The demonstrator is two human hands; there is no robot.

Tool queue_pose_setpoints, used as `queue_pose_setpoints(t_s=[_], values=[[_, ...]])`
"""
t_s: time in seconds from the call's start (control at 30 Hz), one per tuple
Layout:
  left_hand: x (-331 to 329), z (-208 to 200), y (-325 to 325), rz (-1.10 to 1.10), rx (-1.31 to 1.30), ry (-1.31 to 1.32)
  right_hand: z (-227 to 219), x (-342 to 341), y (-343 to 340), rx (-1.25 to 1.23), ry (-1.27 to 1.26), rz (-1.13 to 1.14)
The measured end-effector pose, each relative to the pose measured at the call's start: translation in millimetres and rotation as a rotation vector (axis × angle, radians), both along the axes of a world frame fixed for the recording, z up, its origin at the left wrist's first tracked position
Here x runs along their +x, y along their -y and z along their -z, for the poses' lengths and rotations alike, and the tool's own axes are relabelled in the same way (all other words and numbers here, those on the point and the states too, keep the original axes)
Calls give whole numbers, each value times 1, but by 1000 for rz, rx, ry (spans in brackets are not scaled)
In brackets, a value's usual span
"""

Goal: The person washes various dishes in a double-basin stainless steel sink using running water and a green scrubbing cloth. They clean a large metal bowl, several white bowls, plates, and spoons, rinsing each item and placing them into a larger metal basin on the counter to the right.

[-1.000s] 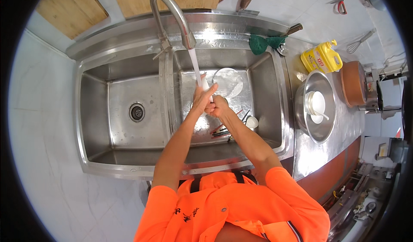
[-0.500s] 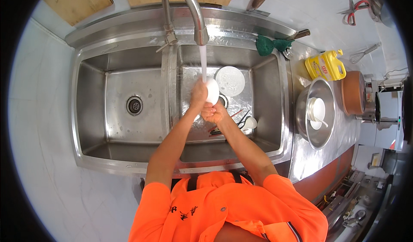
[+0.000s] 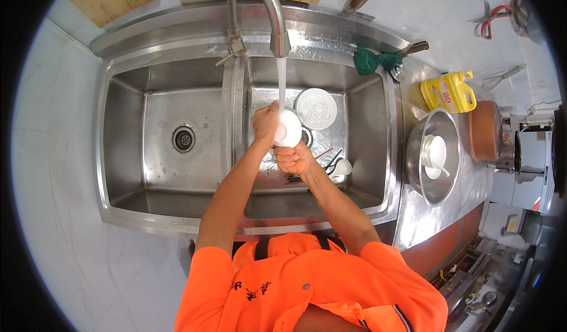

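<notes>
Under the running faucet [image 3: 280,44], a small white bowl [image 3: 290,126] is between my hands, its outer side and foot ring showing. My left hand [image 3: 265,122] is closed on the bowl's left edge, partly inside it where the fingers are hidden. Below, my right hand [image 3: 293,158] grips the near rim with curled fingers. A white plate [image 3: 316,109] lies wet on the floor of the right basin, just beyond the bowl. Nearer my right forearm rest a white spoon [image 3: 342,167] and several chopsticks [image 3: 322,153], partly covered by that arm.
The left basin [image 3: 168,119] adjoins across a metal divider. On the right counter stand a steel bowl [image 3: 414,155] holding white bowls [image 3: 436,152], a yellow jug [image 3: 447,92] and a brown pot [image 3: 485,130]. A green cloth [image 3: 367,61] lies at the sink's far right corner.
The bowl has turned so its foot ring now shows, and it sits slightly lower and left. My left hand has shifted up and left; the water keeps running.
</notes>
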State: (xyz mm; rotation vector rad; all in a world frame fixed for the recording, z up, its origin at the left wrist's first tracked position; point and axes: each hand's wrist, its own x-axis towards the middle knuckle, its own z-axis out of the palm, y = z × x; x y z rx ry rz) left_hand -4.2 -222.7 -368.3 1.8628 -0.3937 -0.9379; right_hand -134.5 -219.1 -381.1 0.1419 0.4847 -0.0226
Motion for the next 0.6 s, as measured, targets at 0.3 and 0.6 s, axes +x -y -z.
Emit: queue_pose_setpoints(t_s=[0.3, 0.6], values=[[14, 17, 6, -113, 63, 16, -46, 23, 19, -654, -498, 409], [-3, -3, -27, 282, -414, 611, -12, 18, 38, -244, -548, 570]])
